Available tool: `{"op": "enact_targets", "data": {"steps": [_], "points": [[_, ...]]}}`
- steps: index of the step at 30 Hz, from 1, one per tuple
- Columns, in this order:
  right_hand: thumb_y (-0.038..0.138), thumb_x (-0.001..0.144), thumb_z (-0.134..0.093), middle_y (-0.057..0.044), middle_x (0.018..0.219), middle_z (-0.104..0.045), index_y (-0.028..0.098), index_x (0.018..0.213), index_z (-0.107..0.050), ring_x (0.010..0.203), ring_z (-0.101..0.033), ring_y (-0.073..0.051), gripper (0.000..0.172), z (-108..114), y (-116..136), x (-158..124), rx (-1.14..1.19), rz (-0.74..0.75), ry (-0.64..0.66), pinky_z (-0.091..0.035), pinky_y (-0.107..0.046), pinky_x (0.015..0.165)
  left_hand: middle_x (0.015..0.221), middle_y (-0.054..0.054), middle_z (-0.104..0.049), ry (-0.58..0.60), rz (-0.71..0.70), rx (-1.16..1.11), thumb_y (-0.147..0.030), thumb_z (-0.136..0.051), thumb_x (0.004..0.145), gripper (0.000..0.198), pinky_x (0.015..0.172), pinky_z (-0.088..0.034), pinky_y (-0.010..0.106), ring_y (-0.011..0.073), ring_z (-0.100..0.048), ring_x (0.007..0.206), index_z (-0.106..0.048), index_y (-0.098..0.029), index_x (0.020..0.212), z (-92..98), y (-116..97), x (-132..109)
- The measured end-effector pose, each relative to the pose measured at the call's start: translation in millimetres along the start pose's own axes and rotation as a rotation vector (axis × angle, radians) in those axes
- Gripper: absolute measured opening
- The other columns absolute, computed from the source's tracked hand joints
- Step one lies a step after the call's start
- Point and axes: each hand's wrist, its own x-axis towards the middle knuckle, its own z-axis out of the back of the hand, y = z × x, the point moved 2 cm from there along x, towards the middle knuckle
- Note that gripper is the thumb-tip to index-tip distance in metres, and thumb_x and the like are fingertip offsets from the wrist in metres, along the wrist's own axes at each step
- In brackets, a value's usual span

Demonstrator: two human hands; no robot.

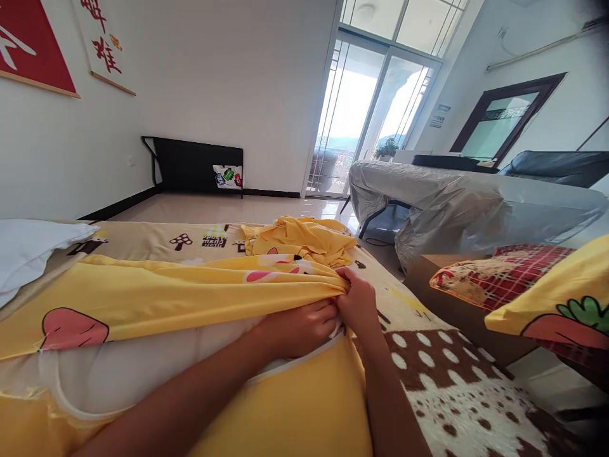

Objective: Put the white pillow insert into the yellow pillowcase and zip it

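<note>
in front of me, a beige-and-brown patterned plush blanket (447, 358) carries my yellow carrot-printed fabric cover (157, 297), a crumpled yellow cloth (304, 240) and a soft white pillow (28, 251).

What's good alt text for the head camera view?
A right hand grips the bunched edge of a yellow cover, the left hand close beside it, white padding exposed inside. Behind, crumpled yellow cloth lies on a patterned blanket.

smooth, faintly sheened cloth cover (166, 295), fleecy blanket (476, 406), crinkled glossy plastic sheeting (447, 219), shiny smooth floor (190, 208), matt wall (238, 76)
</note>
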Motion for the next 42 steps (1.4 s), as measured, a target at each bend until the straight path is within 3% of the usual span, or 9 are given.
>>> {"op": "enact_targets", "data": {"steps": [5, 8, 12, 16, 19, 25, 32, 36, 42], "points": [[0.016, 0.05, -0.04, -0.004, 0.077, -0.067, 0.021, 0.079, -0.06, 0.073, -0.06, -0.02, 0.035, 5.0, 3.7, -3.0, -0.001, 0.028, -0.031, -0.043, -0.028, 0.066, 0.105, 0.007, -0.063, -0.021, 0.181, -0.314, -0.013, -0.045, 0.086, 0.014, 0.094, -0.044, 0.025, 0.0165, -0.056, 0.102, -0.058, -0.016, 0.09, -2.4, 6.3, -2.4], [0.015, 0.05, -0.04, -0.004, 0.078, -0.066, 0.02, 0.078, -0.059, 0.074, -0.059, -0.02, 0.034, 7.9, 6.0, -4.8, -0.016, 0.032, -0.09, -0.043, -0.028, 0.067, 0.079, 0.005, -0.061, -0.05, 0.194, -0.259, -0.014, -0.042, 0.085, 0.018, 0.076, -0.049, 0.026, 0.0152, -0.057, 0.074, -0.053, -0.017, 0.072, 1.0, 2.2, -4.2], [0.014, 0.05, -0.04, -0.004, 0.077, -0.065, 0.021, 0.078, -0.058, 0.073, -0.058, -0.02, 0.034, 10.3, 9.0, -5.6, -0.015, 0.048, -0.108, -0.043, -0.028, 0.066, 0.069, 0.005, -0.059, -0.137, 0.111, -0.163, -0.013, -0.038, 0.085, 0.023, 0.076, -0.048, 0.029, 0.0164, -0.056, 0.07, -0.048, -0.019, 0.065, 7.0, -5.3, -4.7], [0.015, 0.05, -0.041, -0.004, 0.077, -0.066, 0.021, 0.077, -0.059, 0.072, -0.059, -0.02, 0.033, 11.2, 8.2, -4.8, 0.053, 0.018, -0.102, -0.044, -0.028, 0.067, 0.071, 0.003, -0.061, -0.054, 0.286, -0.327, -0.018, -0.043, 0.086, 0.02, 0.068, -0.048, 0.025, 0.0152, -0.056, 0.069, -0.049, -0.019, 0.067, 7.0, 1.2, -5.0], [0.015, 0.052, -0.042, -0.003, 0.078, -0.067, 0.02, 0.079, -0.059, 0.073, -0.061, -0.019, 0.033, 9.9, 5.7, -4.6, 0.159, -0.009, -0.042, -0.046, -0.028, 0.068, 0.087, 0.002, -0.066, -0.006, 0.435, -0.482, -0.023, -0.046, 0.089, 0.017, 0.075, -0.05, 0.025, 0.0159, -0.06, 0.083, -0.054, -0.019, 0.075, 5.5, 8.4, -5.3], [0.018, 0.053, -0.045, -0.002, 0.076, -0.067, 0.019, 0.079, -0.06, 0.07, -0.062, -0.019, 0.03, 6.9, 3.2, -5.1, 0.308, -0.044, 0.049, -0.047, -0.027, 0.066, 0.133, 0.004, -0.054, -0.016, 0.424, -0.51, -0.024, -0.042, 0.092, 0.021, 0.106, -0.037, 0.036, 0.02, -0.046, 0.124, -0.059, -0.021, 0.103, 5.2, 9.3, -2.3], [0.018, 0.052, -0.044, -0.003, 0.078, -0.069, 0.019, 0.078, -0.063, 0.075, -0.061, -0.02, 0.032, 6.2, 1.8, -2.9, 0.212, -0.049, -0.014, -0.046, -0.029, 0.069, 0.098, 0.01, -0.066, -0.111, 0.285, -0.334, -0.02, -0.035, 0.091, 0.027, 0.085, -0.049, 0.032, 0.0195, -0.06, 0.093, -0.058, -0.017, 0.076, 3.0, 4.7, -5.2], [0.018, 0.053, -0.045, -0.003, 0.079, -0.069, 0.019, 0.079, -0.063, 0.075, -0.062, -0.021, 0.032, 5.7, 1.4, -3.0, 0.221, -0.057, -0.061, -0.047, -0.03, 0.07, 0.08, 0.008, -0.066, -0.117, 0.397, -0.38, -0.026, -0.037, 0.091, 0.028, 0.075, -0.051, 0.032, 0.0191, -0.061, 0.078, -0.054, -0.018, 0.07, 0.3, 5.8, -6.2], [0.017, 0.056, -0.047, -0.004, 0.082, -0.07, 0.018, 0.082, -0.064, 0.074, -0.062, -0.019, 0.032, 2.3, -2.1, -2.5, 0.358, -0.023, 0.095, -0.049, -0.028, 0.069, 0.119, 0.005, -0.063, -0.05, 0.662, -0.681, -0.042, -0.042, 0.092, 0.032, 0.099, -0.045, 0.037, 0.021, -0.056, 0.112, -0.06, -0.022, 0.109, -3.6, 13.2, -3.9]]}}
